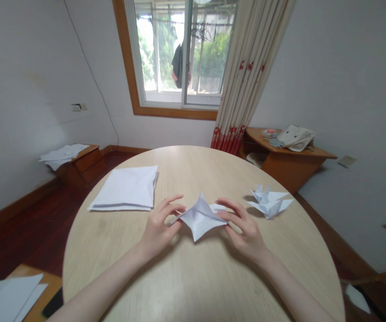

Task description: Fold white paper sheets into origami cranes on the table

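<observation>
Seen from the person's head, a folded white paper [201, 217] is held just above the middle of a round, pale wood worktop [193, 172], its sharp points spreading left and right and a raised crease running through its centre. The left grip [161, 228] is closed on the left point, with its fingers curled and thumb pressed in. The right grip [245, 230] is closed in the same way on the right point, its fingertips pinching the paper. Holding the paper from opposite sides appears to keep it spread and its creases open, leaving the centre visible between the hands.

Just beyond the right grip sits a finished-looking origami bird [268, 202], its white points angled upward and outward. To the left, a neat stack of white paper sheets [124, 188] lies flat, within easy reach of the left grip. Beyond the worktop, loose papers [63, 156] lie on a low wooden cabinet [87, 165], while a cloth bag [295, 138] rests on a wooden corner table [290, 163] below a red-patterned curtain [246, 71].
</observation>
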Demonstrator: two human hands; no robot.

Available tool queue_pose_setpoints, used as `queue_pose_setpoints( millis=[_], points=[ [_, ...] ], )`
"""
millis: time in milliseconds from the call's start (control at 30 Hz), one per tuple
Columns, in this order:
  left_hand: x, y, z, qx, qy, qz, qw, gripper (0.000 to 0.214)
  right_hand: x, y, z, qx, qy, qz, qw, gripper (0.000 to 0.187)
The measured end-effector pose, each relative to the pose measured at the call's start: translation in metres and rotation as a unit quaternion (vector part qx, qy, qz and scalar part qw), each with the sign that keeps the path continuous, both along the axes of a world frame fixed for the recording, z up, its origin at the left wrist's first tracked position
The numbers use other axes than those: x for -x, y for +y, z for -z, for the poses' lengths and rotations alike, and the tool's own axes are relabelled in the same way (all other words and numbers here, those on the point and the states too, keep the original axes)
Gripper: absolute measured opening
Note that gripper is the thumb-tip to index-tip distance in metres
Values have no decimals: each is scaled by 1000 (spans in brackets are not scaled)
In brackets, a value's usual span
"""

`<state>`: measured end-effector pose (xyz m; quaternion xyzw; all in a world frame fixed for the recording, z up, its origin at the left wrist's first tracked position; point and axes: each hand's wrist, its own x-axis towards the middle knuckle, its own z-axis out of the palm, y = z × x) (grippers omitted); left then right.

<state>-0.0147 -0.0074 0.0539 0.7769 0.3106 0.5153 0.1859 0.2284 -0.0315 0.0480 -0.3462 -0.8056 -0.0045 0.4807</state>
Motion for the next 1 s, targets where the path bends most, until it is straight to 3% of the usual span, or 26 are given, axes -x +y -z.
queue_pose_setpoints(
  millis=[200,500,833,1000],
  points=[
    [-1,1,2,55,-27,-19,998,12,-1,1,1,-28,-9,12,1000,37],
    [-6,-2,11,118,-34,17,992,25,11,0,4,-38,20,1,999,29],
    [-7,-1,16,58,33,11,998,35,24,1,-5,-46,45,-4,998,24],
    [-12,-1,10,22,85,29,996,45,33,9,-12,-50,49,12,997,21]
  ],
)
